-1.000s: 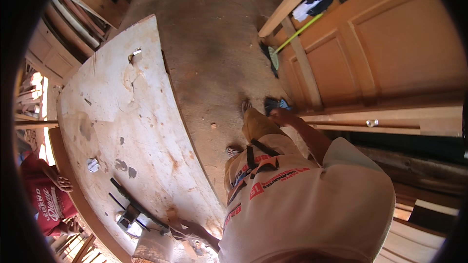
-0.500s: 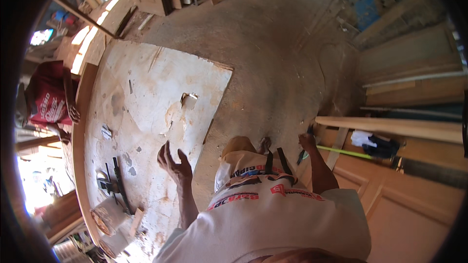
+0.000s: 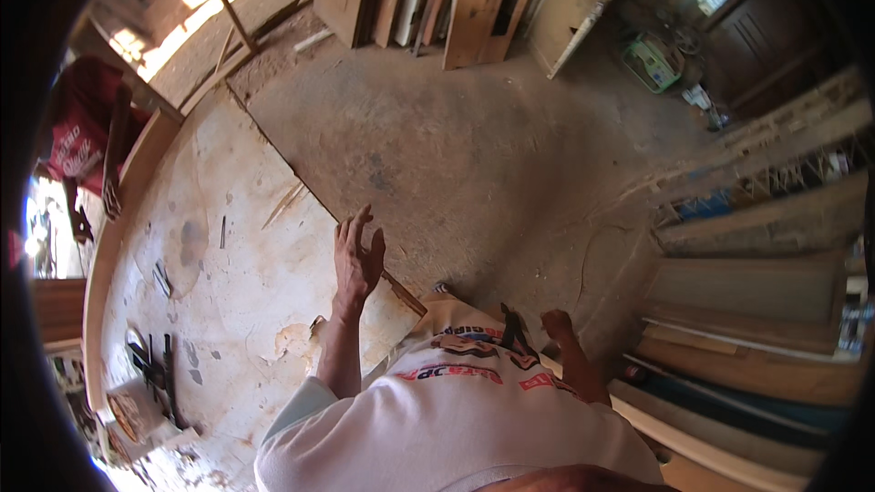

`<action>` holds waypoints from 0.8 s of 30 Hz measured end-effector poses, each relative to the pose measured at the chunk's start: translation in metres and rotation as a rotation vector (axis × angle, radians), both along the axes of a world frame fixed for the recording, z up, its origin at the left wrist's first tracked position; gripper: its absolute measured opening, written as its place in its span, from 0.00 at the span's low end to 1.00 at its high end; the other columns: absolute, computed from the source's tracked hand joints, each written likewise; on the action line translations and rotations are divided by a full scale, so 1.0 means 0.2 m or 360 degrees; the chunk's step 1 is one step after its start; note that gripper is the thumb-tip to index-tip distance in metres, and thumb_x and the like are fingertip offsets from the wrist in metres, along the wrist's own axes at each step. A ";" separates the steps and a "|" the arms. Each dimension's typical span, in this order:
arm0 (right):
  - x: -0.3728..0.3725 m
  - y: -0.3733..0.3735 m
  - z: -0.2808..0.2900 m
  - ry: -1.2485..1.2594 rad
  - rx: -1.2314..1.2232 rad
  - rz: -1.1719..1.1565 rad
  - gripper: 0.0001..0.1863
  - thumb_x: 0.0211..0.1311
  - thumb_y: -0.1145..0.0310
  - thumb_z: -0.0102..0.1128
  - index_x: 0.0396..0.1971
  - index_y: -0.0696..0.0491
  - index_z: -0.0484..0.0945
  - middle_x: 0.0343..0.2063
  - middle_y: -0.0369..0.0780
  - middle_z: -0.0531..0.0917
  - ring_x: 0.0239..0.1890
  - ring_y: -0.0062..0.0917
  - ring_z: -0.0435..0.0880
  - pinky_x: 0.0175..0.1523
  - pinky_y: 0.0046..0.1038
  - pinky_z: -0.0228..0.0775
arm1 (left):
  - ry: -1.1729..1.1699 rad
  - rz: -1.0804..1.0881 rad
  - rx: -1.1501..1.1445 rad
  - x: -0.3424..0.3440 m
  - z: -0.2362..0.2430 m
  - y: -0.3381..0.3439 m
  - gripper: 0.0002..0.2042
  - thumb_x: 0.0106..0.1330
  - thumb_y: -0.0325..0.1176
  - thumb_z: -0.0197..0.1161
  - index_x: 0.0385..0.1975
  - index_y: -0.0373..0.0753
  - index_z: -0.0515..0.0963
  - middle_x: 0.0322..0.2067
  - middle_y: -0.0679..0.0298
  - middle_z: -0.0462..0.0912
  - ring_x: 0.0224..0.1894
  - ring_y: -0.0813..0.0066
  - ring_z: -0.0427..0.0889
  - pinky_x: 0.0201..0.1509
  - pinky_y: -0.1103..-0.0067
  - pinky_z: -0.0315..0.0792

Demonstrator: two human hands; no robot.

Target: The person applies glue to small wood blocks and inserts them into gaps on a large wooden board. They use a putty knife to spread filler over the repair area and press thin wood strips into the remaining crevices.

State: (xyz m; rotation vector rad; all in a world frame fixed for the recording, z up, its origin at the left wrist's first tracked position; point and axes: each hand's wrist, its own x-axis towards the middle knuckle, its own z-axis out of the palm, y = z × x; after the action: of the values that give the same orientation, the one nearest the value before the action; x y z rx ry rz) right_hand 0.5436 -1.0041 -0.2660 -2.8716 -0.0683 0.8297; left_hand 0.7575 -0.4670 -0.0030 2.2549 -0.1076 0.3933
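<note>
My left hand (image 3: pixel 358 255) is raised over the edge of a large worn white tabletop (image 3: pixel 264 301), fingers apart and holding nothing. Lower on my right side, my right hand (image 3: pixel 557 323) is closed, its knuckles outward; whatever may be inside it is hidden. Dark straps (image 3: pixel 518 337) hang in front of my shirt near that hand. On the tabletop lie a thin dark stick (image 3: pixel 223 231), a small grey metal piece (image 3: pixel 162 280) and a black bar-shaped tool (image 3: pixel 169 374).
Round containers (image 3: pixel 132 410) stand at the table's near left. A person in a dark red shirt (image 3: pixel 87 132) is beyond its wooden rim (image 3: pixel 114 264). Boards and door panels (image 3: pixel 478 9) lean at the back; more timber (image 3: pixel 743 310) lies stacked to the right. A green-framed object (image 3: pixel 652 64) sits on the floor.
My view has turned to the right and upward, bringing the far panels in. My left hand now appears higher at the table's edge; my right hand has left the timber beside the yellow-green strip.
</note>
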 end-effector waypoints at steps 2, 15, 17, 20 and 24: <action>0.07 0.11 -0.01 0.0272 0.0364 -0.0695 0.23 0.66 0.52 0.58 0.39 0.60 0.85 0.41 0.55 0.86 0.44 0.51 0.86 0.52 0.46 0.77 | 0.0164 0.0093 0.0060 0.14 -0.04 0.06 0.27 0.67 0.29 0.67 0.67 0.41 0.72 0.51 0.55 0.82 0.57 0.53 0.77 0.64 0.63 0.71; 2.48 -0.29 0.08 0.0842 0.0336 -0.0137 0.12 0.65 0.63 0.58 0.39 0.57 0.82 0.36 0.45 0.85 0.36 0.32 0.85 0.40 0.35 0.75 | 0.1122 0.0412 -0.0338 0.89 -0.72 -0.29 0.27 0.66 0.43 0.66 0.62 0.34 0.75 0.55 0.45 0.81 0.60 0.44 0.79 0.63 0.59 0.73; 3.11 -0.18 0.08 0.0829 0.0367 -0.0114 0.11 0.65 0.65 0.58 0.39 0.57 0.81 0.35 0.44 0.85 0.35 0.30 0.84 0.37 0.32 0.75 | 0.1530 0.0748 -0.0394 0.82 -0.95 -0.38 0.27 0.64 0.43 0.65 0.59 0.33 0.77 0.55 0.44 0.82 0.60 0.44 0.79 0.64 0.60 0.73; 3.99 0.16 0.02 0.0736 0.0600 -0.0250 0.08 0.65 0.68 0.57 0.38 0.56 0.80 0.33 0.42 0.84 0.32 0.26 0.83 0.33 0.29 0.74 | 0.1374 0.1699 -0.1019 0.55 -1.02 -0.47 0.25 0.64 0.43 0.62 0.58 0.33 0.79 0.58 0.42 0.81 0.62 0.45 0.79 0.67 0.60 0.72; 4.92 0.87 0.07 0.0478 0.0518 0.0154 0.06 0.68 0.69 0.58 0.36 0.56 0.79 0.30 0.39 0.83 0.28 0.22 0.81 0.28 0.26 0.71 | 0.1842 0.2335 -0.1056 0.16 -1.32 -0.90 0.26 0.69 0.46 0.57 0.54 0.27 0.81 0.56 0.37 0.81 0.61 0.38 0.79 0.64 0.57 0.73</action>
State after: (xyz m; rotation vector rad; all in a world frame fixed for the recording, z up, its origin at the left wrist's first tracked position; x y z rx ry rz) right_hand 1.5285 -0.8308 -0.2514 -2.4318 -0.2809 1.1411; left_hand 0.7895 -0.6466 -0.2678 1.2091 1.9643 -0.2147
